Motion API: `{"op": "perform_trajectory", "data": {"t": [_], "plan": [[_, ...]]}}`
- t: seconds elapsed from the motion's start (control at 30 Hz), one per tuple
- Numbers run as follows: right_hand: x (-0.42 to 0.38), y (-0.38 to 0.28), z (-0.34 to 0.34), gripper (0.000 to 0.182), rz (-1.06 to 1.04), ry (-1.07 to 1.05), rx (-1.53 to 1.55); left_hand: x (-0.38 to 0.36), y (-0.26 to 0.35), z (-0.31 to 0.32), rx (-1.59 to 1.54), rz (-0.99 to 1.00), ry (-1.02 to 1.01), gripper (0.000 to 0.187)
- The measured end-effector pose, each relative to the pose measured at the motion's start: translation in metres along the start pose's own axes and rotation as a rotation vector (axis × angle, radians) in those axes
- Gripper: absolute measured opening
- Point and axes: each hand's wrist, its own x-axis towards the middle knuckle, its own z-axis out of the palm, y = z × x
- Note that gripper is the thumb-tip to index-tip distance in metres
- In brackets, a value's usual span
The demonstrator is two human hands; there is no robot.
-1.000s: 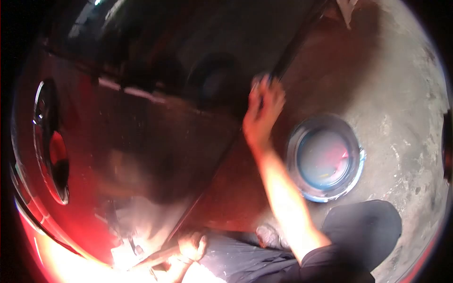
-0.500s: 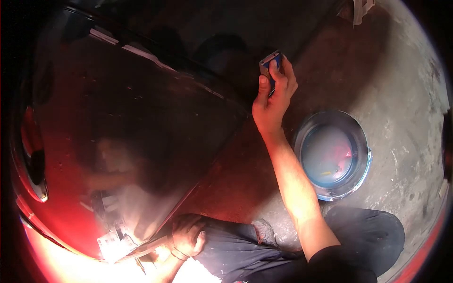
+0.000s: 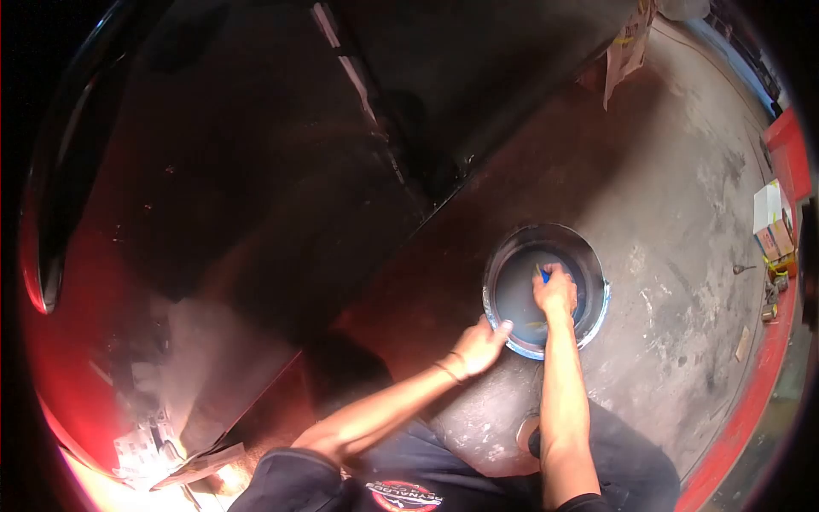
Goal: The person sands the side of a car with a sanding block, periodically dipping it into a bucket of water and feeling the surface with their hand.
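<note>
Two hands are engaged at one bucket. The right hand (image 3: pixel 556 293) is inside the bucket opening, fingers curled and closed around one small blue object (image 3: pixel 544 276). Only an edge of the object projects beyond the fingers; the remainder is covered by the hand. The object is located within the bucket, over or at the liquid (image 3: pixel 514 294); whether it is immersed cannot be determined. The left hand (image 3: pixel 479 348) is closed at the near-left edge of the same bucket (image 3: pixel 604 311), thumb laid over the rim, remaining fingers on the outer side. One dark band (image 3: pixel 448 373) encircles the left wrist.

The bucket is round, upright and filled with cloudy liquid. It stands on the concrete floor (image 3: pixel 674 341), beside one glossy vehicle panel (image 3: pixel 256 213) that occupies the left of the view. One handle (image 3: pixel 53 247) is mounted at the panel's far-left side. One pale strip (image 3: pixel 345 64) runs along its upper part. One sheet of paper (image 3: pixel 627 55) hangs at the top right. At the right edge of the floor, one red beam (image 3: pixel 751 410) curves past one white-and-brown box (image 3: pixel 772 224); several small items lie just beside the box, too small to identify.
</note>
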Motion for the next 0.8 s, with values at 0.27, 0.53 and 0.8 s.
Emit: {"op": "perform_trajectory", "data": {"t": [0.27,0.53,0.8], "plan": [[0.041,-0.001,-0.029,0.041,0.036,-0.226,-0.431,0.061,0.006,0.069,-0.228,0.107,0.265,0.063],[-0.023,-0.155,-0.109,0.040,-0.661,0.429,1.062,0.027,0.023,-0.044,0.401,0.417,-0.328,0.050],[-0.058,-0.294,-0.097,0.047,-1.288,0.963,0.913,-0.045,-0.064,-0.057,0.709,0.069,-0.459,0.046]]}}
